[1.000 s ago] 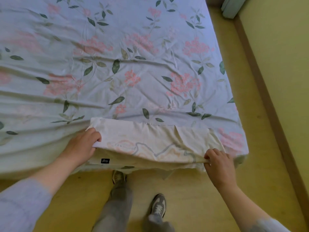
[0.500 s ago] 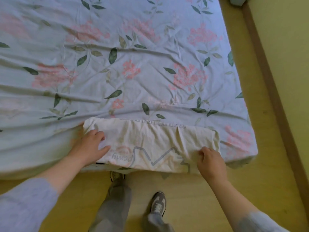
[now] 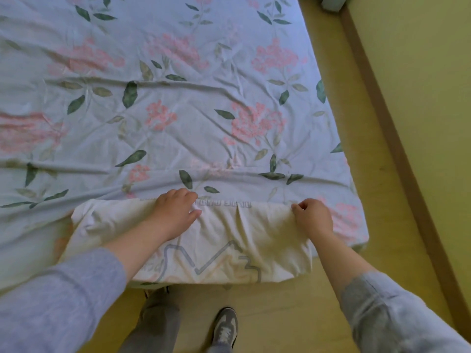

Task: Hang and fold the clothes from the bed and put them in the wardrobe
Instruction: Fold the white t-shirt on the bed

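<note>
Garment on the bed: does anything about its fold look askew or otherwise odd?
Slightly. The garment is folded into a band at the near edge of the bed, but its left end is rumpled and slanted, while the right end, pinched by the right hand, is squarer. Its near side sags over the edge.

Cream garment [image 3: 229,238]: soft, matt cloth, lightly creased, with a flat grey print. The floral bedsheet [image 3: 178,98] is thin, smooth fabric, wrinkled, with a faint sheen. Grey sleeves [image 3: 63,289] look like matt knit. The floor [image 3: 280,314] is smooth and slightly glossy.
</note>
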Available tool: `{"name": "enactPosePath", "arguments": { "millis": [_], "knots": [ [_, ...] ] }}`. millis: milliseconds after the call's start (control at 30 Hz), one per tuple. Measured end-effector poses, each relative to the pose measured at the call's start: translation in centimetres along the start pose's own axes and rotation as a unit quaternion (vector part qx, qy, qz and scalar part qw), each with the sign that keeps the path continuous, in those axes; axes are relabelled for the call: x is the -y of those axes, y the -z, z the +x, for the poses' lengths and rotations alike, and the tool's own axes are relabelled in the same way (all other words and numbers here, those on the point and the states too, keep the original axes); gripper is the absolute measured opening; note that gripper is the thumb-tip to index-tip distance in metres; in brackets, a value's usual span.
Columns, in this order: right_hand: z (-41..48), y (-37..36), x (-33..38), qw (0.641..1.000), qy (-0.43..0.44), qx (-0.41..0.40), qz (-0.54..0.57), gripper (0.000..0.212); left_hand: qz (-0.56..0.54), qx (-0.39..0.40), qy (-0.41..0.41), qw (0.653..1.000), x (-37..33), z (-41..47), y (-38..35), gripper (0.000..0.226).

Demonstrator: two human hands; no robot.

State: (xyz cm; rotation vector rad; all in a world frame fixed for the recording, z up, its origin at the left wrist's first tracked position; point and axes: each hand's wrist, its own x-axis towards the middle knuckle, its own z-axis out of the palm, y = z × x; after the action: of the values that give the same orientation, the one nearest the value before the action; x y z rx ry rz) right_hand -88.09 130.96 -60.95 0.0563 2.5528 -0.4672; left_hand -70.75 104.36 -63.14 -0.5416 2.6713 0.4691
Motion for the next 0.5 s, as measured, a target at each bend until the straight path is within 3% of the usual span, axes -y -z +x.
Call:
{"name": "enactPosePath", "arguments": {
  "millis": [100, 167, 233, 300, 367, 500],
  "knots": [
    [1.5, 0.7, -0.8, 1.0, -0.011, 0.007, 0.011, 0.039, 0.027, 0.033, 0.013, 0.999, -0.4, 1.0, -0.9, 0.048],
    [2.0, 1.2, -1.5, 0.988, -0.06, -0.058, 0.132, 0.036, 0.043, 0.044, 0.02, 0.998, -0.6, 1.5, -1.3, 0.05],
    [2.1, 1.4, -2.2, 0.945, -0.145, -0.132, 0.262, 0.029, 0.049, 0.042, 0.024, 0.998, -0.8, 1.9, -1.5, 0.049],
    [2.0, 1.0, -2.5, 0.91, -0.221, -0.118, 0.33, 0.032, 0.055, 0.042, 0.027, 0.997, -1.1, 2.1, -1.7, 0.049],
    [1.9, 0.3, -2.4, 0.919, -0.234, -0.078, 0.309, 0.041, 0.062, 0.041, 0.031, 0.997, -1.3, 2.4, -1.7, 0.048],
    [1.1, -0.6, -2.8, 0.971, -0.099, 0.052, 0.211, 0.074, 0.058, 0.052, 0.036, 0.996, -1.9, 3.2, -1.3, 0.042]
  ]
}}
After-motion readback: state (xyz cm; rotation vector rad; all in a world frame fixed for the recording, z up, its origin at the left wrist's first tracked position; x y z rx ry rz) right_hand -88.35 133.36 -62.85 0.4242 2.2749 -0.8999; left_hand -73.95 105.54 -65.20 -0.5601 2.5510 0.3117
